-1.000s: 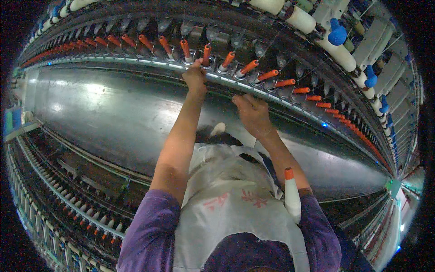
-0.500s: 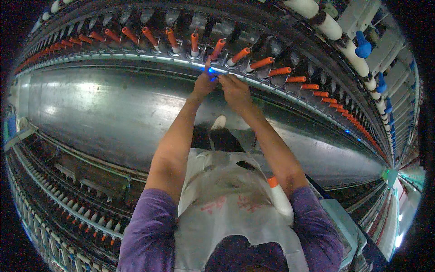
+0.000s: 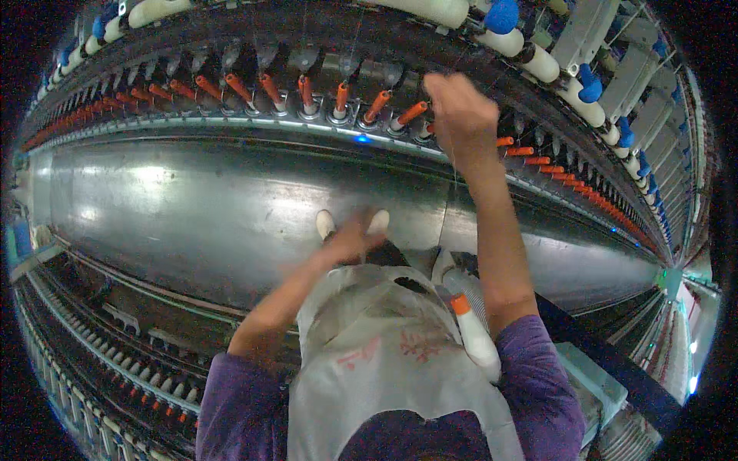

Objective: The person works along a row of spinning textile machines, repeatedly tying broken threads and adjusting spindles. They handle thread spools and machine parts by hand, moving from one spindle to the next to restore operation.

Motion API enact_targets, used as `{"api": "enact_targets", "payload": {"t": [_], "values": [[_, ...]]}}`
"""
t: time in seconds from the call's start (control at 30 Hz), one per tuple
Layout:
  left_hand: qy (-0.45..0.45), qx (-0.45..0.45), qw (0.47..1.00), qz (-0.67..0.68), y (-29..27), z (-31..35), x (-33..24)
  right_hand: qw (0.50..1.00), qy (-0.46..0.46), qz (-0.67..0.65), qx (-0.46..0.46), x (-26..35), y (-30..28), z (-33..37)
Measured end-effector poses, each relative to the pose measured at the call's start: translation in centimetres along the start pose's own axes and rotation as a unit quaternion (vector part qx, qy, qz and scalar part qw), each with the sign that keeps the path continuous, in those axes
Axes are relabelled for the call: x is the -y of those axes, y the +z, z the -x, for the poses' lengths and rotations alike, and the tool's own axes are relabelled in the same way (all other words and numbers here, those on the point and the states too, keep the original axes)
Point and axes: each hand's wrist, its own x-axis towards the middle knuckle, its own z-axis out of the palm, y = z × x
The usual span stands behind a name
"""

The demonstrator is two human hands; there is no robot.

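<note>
My right hand (image 3: 463,111) is raised over the row of orange bobbins (image 3: 382,106) on the spinning frame, its fingers closed in a pinch. A faint thin thread runs down beside the wrist, seemingly from the fingers. The hand hides several spindles behind it. My left hand (image 3: 350,240) is low in front of my apron (image 3: 369,307), above my shoes, and smeared by motion, so its fingers do not show clearly. A blue light (image 3: 362,139) glows on the rail below the bobbins.
White roving bobbins (image 3: 538,65) and blue knobs (image 3: 502,15) line the upper right of the frame. A white cone with an orange tip (image 3: 477,338) rests at my apron's right side. Another machine row (image 3: 127,349) stands at lower left, across the shiny floor (image 3: 154,207).
Both hands have left the rail by the blue light. The right rose up and to the right over the spindles; the left dropped toward my apron. The view has shifted slightly right.
</note>
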Motion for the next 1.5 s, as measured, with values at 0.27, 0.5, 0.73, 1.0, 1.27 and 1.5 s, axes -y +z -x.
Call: {"api": "enact_targets", "payload": {"t": [0.27,0.5,0.73,1.0,1.27,1.5], "values": [[-0.017,0.171,0.786,0.594,-5.2,2.5,-16.1,0.996,-0.028,-0.067,0.051,6.2,11.7,1.7],[0.095,-0.377,0.868,0.309,-18.2,-3.6,-16.3,0.984,0.015,-0.163,-0.065,3.2,-0.6,-0.8],[0.045,-0.077,0.92,0.382,-15.6,-8.8,-13.3,0.811,0.148,-0.561,0.071,6.9,-2.1,-1.9],[0.15,-0.213,0.904,0.34,-14.2,-10.1,-15.1,0.868,0.197,-0.438,-0.128,4.9,-1.1,-4.9],[0.124,-0.269,0.852,0.431,-12.0,-7.1,-16.3,0.931,0.147,-0.26,-0.209,4.7,0.7,-6.3],[0.051,-0.026,0.955,0.291,-10.3,1.1,-15.4,0.885,0.288,-0.323,-0.171,1.3,3.8,-6.5]]}}
